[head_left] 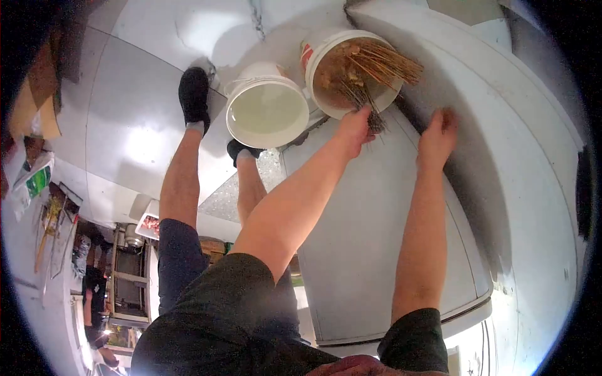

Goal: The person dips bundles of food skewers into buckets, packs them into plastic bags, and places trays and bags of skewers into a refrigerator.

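My left hand point(356, 133) is closed around a bundle of thin dark skewers point(375, 121) at the near rim of a white bucket point(309, 74). Brownish liquid point(327, 66) fills that bucket. A larger spread of brown skewers point(389, 62) leans in it, with the stick ends over the right rim. To the right, apart from the bucket, my right hand point(438, 139) is raised with its fingers curled together. Its fingertips are slightly smeared, and whatever they may hold cannot be made out.
A second white bucket point(235, 128) with pale, cloudy liquid stands left of the first. A white flat-topped unit point(376, 232) lies below my arms, beside a pale curved wall point(527, 207). Legs with black shoes point(194, 94) show at left, near a white tray point(143, 230) of reddish pieces.
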`<state>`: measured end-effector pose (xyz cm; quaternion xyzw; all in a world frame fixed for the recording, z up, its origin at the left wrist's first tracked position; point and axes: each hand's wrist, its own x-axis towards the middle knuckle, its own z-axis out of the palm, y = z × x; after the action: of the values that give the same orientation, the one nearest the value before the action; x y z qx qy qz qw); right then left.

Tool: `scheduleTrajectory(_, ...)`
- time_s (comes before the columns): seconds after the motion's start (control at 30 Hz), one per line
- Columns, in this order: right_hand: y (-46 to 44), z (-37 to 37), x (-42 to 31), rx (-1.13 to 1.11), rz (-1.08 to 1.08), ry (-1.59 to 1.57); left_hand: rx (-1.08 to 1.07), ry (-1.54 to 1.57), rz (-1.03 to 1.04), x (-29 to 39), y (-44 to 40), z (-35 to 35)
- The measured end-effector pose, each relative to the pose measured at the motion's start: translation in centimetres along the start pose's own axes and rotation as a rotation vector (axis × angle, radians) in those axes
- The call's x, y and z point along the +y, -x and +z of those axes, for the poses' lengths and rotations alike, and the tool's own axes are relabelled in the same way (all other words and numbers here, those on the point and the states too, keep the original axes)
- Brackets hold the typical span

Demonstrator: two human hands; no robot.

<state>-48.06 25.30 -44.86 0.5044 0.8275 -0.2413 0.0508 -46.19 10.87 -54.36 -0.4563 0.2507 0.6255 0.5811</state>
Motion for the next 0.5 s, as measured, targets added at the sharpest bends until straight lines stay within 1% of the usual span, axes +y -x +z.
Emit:
scheduleTrajectory(0.1, 1.1, 0.9, 2.4, 0.032, 0.532, -0.599, 0.085, -0.089, 0.120, 0.7, 0.0, 0.5)
scheduleTrajectory(0.2, 2.6, 1.4, 2.5, -0.188, 0.455, -0.334, 0.145, -0.222, 0.103, 0.6, 1.4, 2.2)
scheduleTrajectory(0.23, 3.2, 2.0, 2.6, -0.205, 0.422, -0.274, 0.155, -0.384, 0.175, 0.4, 0.7, 1.8)
scheduleTrajectory(0.3, 4.0, 2.2, 2.5, -0.423, 0.472, -0.294, 0.172, -0.698, 0.297, -0.5, 0.4, 1.1)
scheduleTrajectory(0.33, 4.4, 2.1, 2.5, -0.532, 0.497, -0.302, 0.146, -0.620, 0.217, -0.7, 1.1, 1.2)
scheduleTrajectory(0.4, 5.1, 2.3, 2.5, -0.553, 0.321, -0.095, 0.098, -0.475, 0.077, -0.2, 2.4, 1.5)
scheduleTrajectory(0.47, 5.4, 2.9, 2.5, -0.566, 0.132, 0.111, 0.145, -0.562, 0.253, -1.3, 2.1, 0.7)
scheduleTrajectory(0.5, 5.6, 3.1, 2.8, -0.552, 0.179, 0.078, 0.164, -0.601, 0.333, -2.3, 1.7, 0.2)
